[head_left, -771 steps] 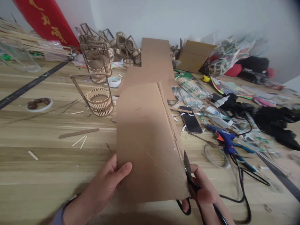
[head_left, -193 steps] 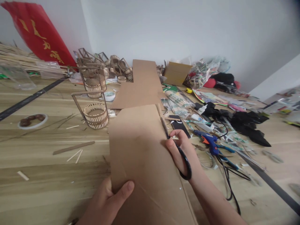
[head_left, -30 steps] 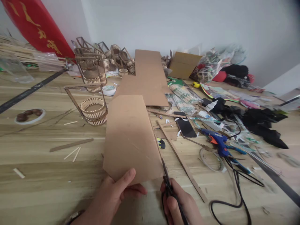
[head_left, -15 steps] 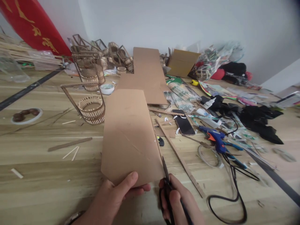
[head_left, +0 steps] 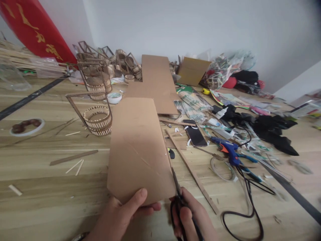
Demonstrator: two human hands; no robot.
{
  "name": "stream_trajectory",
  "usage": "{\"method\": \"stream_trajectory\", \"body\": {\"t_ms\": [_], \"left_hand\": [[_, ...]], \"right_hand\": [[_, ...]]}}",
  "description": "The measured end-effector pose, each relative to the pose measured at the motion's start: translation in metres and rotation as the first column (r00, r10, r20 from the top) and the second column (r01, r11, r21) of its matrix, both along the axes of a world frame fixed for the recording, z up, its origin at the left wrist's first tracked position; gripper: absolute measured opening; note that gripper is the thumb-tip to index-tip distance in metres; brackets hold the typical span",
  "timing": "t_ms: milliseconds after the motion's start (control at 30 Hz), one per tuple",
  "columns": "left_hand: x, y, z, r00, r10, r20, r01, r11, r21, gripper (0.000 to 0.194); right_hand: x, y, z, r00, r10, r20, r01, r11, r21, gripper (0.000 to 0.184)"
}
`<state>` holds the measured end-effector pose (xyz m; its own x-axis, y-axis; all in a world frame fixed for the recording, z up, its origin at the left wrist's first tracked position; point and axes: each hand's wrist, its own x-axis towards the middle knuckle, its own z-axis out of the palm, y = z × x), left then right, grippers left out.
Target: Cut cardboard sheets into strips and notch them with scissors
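Note:
My left hand (head_left: 127,211) grips the near edge of a brown cardboard sheet (head_left: 137,150), thumb on top and fingers underneath. The sheet is tilted up in front of me, with clipped corners and a faint crease. In my right hand (head_left: 190,214) is a pair of black-handled scissors (head_left: 178,195), my fingers through and around the handles. Their blades lie along the sheet's right edge near its lower corner; how far apart the blades are is hard to make out. A larger cardboard piece (head_left: 157,87) lies beyond the sheet.
Small bamboo baskets (head_left: 97,120) stand left and behind. To the right lie a wooden strip (head_left: 192,172), a phone (head_left: 196,135), a blue glue gun (head_left: 230,150) with its looping black cable, pliers (head_left: 250,172) and black cloth (head_left: 273,129). A white dish (head_left: 27,127) holds brown beads at left.
The view has shifted slightly, so most things sit a little lower. My hands keep their holds on the cardboard and scissors, and the blades stay at the sheet's right edge.

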<state>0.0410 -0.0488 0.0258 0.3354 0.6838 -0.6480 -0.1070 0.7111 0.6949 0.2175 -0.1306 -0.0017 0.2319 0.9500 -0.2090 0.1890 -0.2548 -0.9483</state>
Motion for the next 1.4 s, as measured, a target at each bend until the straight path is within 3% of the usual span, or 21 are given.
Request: {"method": "stream_trajectory", "body": {"t_ms": [100,267,433,533,767,967,1133,1400], "left_hand": [[0.001,-0.002,-0.003,1.000,-0.002,0.017,0.001,0.999,0.034,0.052],[0.004,-0.002,0.000,0.997,0.050,0.056,-0.050,0.999,0.013,0.050],[0.003,-0.003,-0.003,0.999,0.033,0.043,-0.034,0.999,0.016,0.052],[0.002,-0.004,-0.009,0.997,0.014,0.073,-0.016,0.999,0.031,0.055],[0.000,-0.005,-0.013,0.997,-0.005,0.071,0.003,0.999,0.032,0.050],[-0.003,-0.006,-0.018,0.997,-0.060,0.049,0.057,0.997,0.049,0.050],[-0.005,-0.011,-0.022,0.990,-0.144,-0.006,0.144,0.988,0.060,0.049],[-0.002,-0.010,-0.008,0.984,-0.179,-0.011,0.179,0.982,0.057,0.047]], "right_hand": [[0.001,0.004,-0.002,0.999,-0.037,-0.023,0.037,0.999,0.020,0.075],[0.002,0.001,-0.013,0.993,-0.116,0.020,0.115,0.993,0.034,0.073],[0.003,0.001,-0.017,0.992,-0.113,-0.056,0.114,0.993,0.010,0.080],[0.002,0.007,-0.013,0.990,-0.120,-0.074,0.124,0.991,0.049,0.084],[-0.003,0.009,-0.003,0.988,-0.151,0.026,0.150,0.988,0.047,0.073],[0.001,0.011,-0.009,0.987,-0.138,-0.077,0.144,0.987,0.071,0.083],[0.005,0.018,0.002,0.982,-0.157,-0.100,0.163,0.985,0.053,0.089],[0.006,0.024,0.013,0.990,-0.126,-0.062,0.130,0.989,0.070,0.080]]}}
